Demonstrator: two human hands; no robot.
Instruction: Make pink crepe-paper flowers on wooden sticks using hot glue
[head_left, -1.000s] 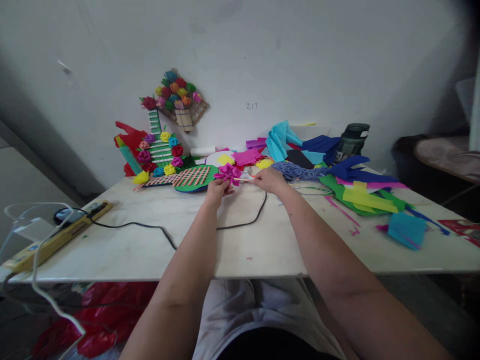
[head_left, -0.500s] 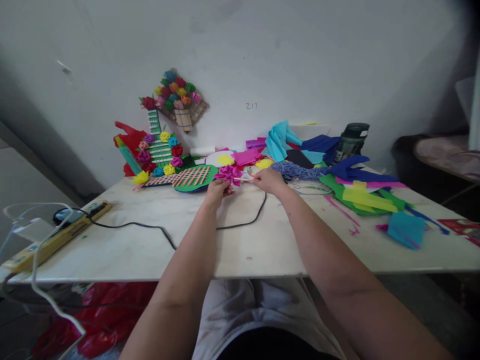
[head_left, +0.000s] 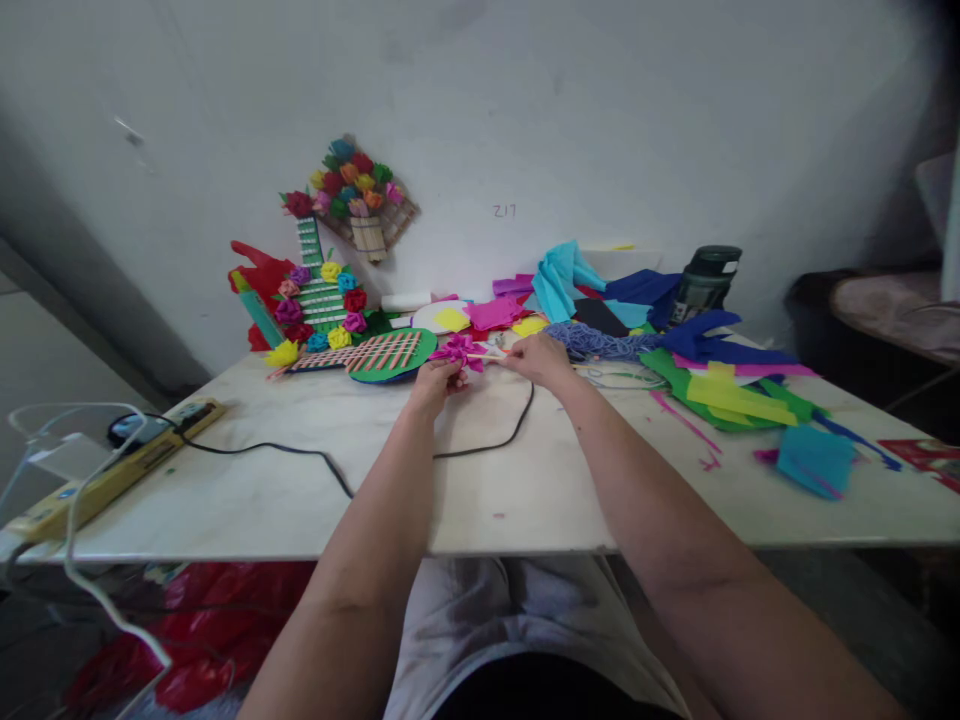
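Both my arms reach out over the white table [head_left: 480,480]. My left hand [head_left: 433,380] is closed on a magenta paper flower [head_left: 457,350], which it holds just above the table at the far middle. My right hand [head_left: 536,358] is closed in a pinch on a thin orange stick [head_left: 491,357] that runs from the flower toward it. A black cable [head_left: 480,445] curves on the table under both hands.
Coloured paper scraps [head_left: 720,385] cover the far right, with a dark bottle [head_left: 701,285] behind them. Finished flower crafts [head_left: 322,300] lean on the wall at the far left, one more [head_left: 360,200] hangs above. A yellow power strip [head_left: 105,470] lies at the left edge.
Hardly anything has moved. Both hands stay on the flower and its stick, with only slight shifts of the fingers.
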